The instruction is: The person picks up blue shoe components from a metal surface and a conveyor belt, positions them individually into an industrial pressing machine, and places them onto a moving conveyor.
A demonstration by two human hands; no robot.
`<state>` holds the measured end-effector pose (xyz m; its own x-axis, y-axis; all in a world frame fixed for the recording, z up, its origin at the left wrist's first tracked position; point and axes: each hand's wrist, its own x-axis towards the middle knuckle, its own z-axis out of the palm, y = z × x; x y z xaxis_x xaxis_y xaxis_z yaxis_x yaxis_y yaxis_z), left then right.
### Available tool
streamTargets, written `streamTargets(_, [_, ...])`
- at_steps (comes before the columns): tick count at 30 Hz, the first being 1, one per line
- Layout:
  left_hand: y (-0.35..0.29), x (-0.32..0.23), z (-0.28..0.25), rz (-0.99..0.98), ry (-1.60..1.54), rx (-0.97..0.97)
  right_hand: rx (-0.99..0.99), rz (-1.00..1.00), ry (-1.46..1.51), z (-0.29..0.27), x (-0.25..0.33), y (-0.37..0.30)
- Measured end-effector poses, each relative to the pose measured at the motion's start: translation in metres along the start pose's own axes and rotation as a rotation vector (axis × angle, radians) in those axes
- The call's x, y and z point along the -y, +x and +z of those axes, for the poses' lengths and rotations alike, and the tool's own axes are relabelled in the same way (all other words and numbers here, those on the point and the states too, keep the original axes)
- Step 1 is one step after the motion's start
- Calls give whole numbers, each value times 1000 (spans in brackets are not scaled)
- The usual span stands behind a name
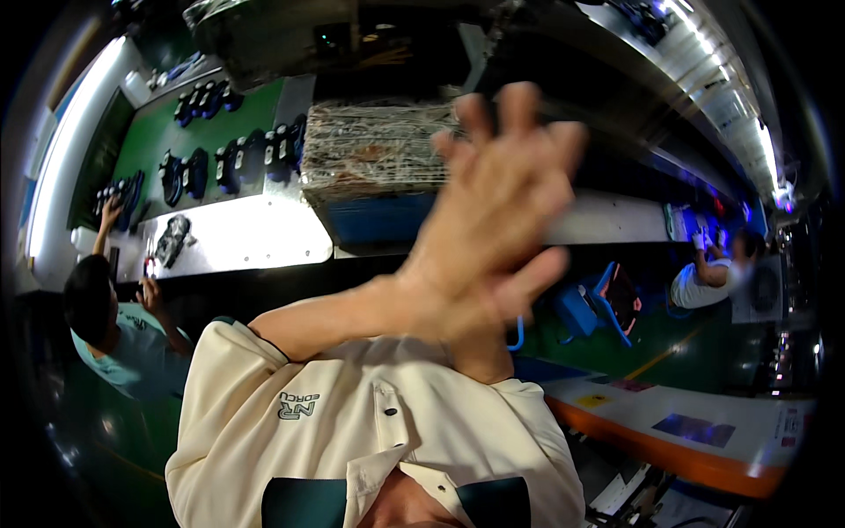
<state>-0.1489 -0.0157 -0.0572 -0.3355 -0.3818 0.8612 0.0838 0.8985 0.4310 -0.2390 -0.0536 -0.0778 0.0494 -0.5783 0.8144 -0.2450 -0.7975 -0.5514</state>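
Note:
My two forearms cross in front of my chest, and the hands overlap in the middle of the head view. On top lies my left hand (493, 207), its back showing and its fingers spread, somewhat blurred by motion. It holds nothing that I can see. Beneath it is my right hand, mostly hidden, with the right wrist (480, 343) showing below; its fingers cannot be told apart from the left ones. Just beyond the hands stands a bulky block wrapped in clear film (378, 145), with a blue lower side (374, 220).
At left, several dark shoe-like items (194, 172) stand on a green worktop (145, 141) beside a white bench surface (264, 233), where a co-worker (123, 326) reaches. At right are a blue seat-like frame (607, 304), an orange-edged table (704, 458) and another person (704, 282).

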Motion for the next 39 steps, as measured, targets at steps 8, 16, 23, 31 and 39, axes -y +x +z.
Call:
streamTargets(8, [17,2,-21,24,-71,0,-167,110,735,24,16,-25])
streamTargets(16, [-20,12,4,-45,-122,105,-311,151,660,-2,11,4])
streamTargets(23, [-52,38,-19,-643,-257,229,-586,-247,102,-61,50,37])
streamTargets(31, [-98,48,-21,-714,-364,502,417,-183,-294,-11,11,-21])
streamTargets(39, [-80,37,-29,-1183,-1152,-196,-19,-132,-206,-17,22,-47])
